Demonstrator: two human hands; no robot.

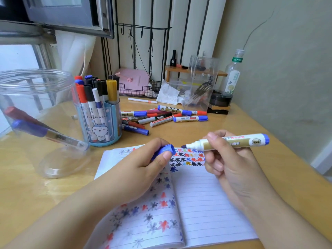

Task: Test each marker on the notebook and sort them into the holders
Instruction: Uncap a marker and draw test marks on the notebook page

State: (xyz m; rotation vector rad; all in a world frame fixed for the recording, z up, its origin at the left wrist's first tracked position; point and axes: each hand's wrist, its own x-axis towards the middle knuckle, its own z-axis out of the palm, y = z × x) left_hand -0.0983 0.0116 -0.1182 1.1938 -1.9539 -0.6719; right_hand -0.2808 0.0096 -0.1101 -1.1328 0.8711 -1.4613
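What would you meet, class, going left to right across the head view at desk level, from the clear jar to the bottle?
Clear plastic jar → blue cat-print marker holder → loose pile of markers → clear acrylic organiser → plastic bottle.

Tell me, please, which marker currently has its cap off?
The blue marker in the right hand: its tip is bare. The left hand holds its cap.

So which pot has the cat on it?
Start at the big clear jar on the table's left. Just right of it stands a blue holder packed with upright markers. It alone is blue, with a white cartoon cat on its front; the jar is see-through and holds two markers.
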